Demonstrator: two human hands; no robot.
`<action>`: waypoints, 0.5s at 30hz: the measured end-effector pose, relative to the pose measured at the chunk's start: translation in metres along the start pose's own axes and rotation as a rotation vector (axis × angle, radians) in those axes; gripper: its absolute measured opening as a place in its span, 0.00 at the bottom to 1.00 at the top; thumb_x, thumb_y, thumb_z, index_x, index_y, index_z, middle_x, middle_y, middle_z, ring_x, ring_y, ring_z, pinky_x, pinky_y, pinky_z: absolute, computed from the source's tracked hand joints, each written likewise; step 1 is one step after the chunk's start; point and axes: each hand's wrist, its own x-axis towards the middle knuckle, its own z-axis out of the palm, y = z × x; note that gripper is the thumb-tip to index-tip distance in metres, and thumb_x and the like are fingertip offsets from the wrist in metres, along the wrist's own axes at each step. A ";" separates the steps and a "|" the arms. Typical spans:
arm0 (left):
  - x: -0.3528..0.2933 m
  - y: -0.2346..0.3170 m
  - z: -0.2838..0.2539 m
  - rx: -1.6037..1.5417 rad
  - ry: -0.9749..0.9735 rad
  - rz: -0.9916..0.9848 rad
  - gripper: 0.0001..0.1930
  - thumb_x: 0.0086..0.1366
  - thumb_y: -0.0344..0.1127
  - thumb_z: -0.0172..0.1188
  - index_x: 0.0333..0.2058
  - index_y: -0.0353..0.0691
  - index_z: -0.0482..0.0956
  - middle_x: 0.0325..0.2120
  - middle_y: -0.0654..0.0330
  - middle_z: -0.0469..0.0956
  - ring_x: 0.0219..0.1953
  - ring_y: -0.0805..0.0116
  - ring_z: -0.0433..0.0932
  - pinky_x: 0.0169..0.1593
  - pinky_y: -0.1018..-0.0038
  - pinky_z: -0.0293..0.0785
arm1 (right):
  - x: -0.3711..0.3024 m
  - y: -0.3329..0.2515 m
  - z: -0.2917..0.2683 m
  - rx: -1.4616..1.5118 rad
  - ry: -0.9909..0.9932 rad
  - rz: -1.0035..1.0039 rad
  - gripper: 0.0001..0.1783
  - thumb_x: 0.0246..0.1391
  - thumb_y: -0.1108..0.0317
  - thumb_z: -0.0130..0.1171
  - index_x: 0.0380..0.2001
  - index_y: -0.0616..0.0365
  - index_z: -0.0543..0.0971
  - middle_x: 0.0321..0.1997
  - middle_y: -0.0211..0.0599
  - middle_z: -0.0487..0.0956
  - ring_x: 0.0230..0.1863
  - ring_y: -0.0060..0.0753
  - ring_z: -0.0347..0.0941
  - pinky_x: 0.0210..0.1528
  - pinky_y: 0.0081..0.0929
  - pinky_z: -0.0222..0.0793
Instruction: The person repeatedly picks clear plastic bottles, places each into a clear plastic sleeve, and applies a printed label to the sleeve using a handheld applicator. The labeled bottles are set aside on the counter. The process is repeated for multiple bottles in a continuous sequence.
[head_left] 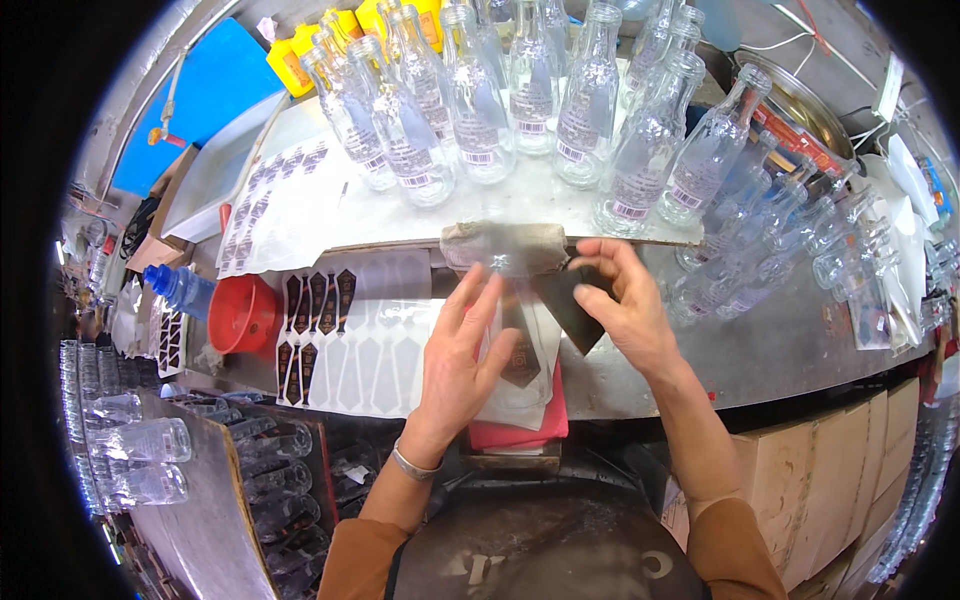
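Clear glass bottle (pixel 520 340), lying on its side on a red cloth (pixel 520 430) at the near edge of the metal surface (pixel 780 340), neck pointing toward the body, base against a folded grey rag (pixel 505 247). Dark shield-shaped label (pixel 521 362) already on the bottle's body, seemingly being smoothed down. Left hand (pixel 462 355) flat and open, fingers spread, pressing along the bottle's left side. Right hand (pixel 625 300) loosely curled, fingertips pinching a dark piece (pixel 572 305) just right of the bottle, whether backing paper or a scraper cannot be told. Label sheet (pixel 345 345) to the left, mostly emptied, only a few dark labels left in its left columns. Red funnel (pixel 243 315) beside it. Behind, a raised board with many upright bottles (pixel 480 100) already bearing back stickers; more bottles lying at right (pixel 790 250) and lower left (pixel 140 440). By the look of it, well underway, with plenty of bottles left to do.
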 end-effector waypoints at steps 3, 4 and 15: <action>0.001 -0.001 0.002 -0.055 0.005 -0.021 0.33 0.64 0.28 0.64 0.68 0.36 0.64 0.65 0.45 0.67 0.61 0.52 0.73 0.61 0.63 0.72 | 0.023 -0.024 0.005 -0.216 -0.077 -0.210 0.18 0.56 0.75 0.60 0.51 0.63 0.75 0.39 0.33 0.82 0.39 0.17 0.74 0.43 0.20 0.72; 0.000 -0.001 0.003 -0.105 0.005 -0.060 0.35 0.64 0.27 0.64 0.69 0.36 0.62 0.65 0.45 0.67 0.60 0.54 0.74 0.60 0.64 0.73 | 0.029 -0.031 0.010 -0.260 -0.097 -0.202 0.17 0.56 0.75 0.60 0.49 0.63 0.77 0.39 0.34 0.82 0.39 0.17 0.75 0.43 0.20 0.72; -0.003 -0.006 0.010 -0.213 0.061 -0.068 0.44 0.60 0.26 0.68 0.71 0.32 0.52 0.62 0.44 0.69 0.57 0.52 0.75 0.55 0.64 0.77 | 0.060 -0.029 0.023 -0.524 -0.097 -0.527 0.16 0.54 0.75 0.60 0.47 0.63 0.81 0.43 0.46 0.83 0.41 0.39 0.80 0.46 0.31 0.75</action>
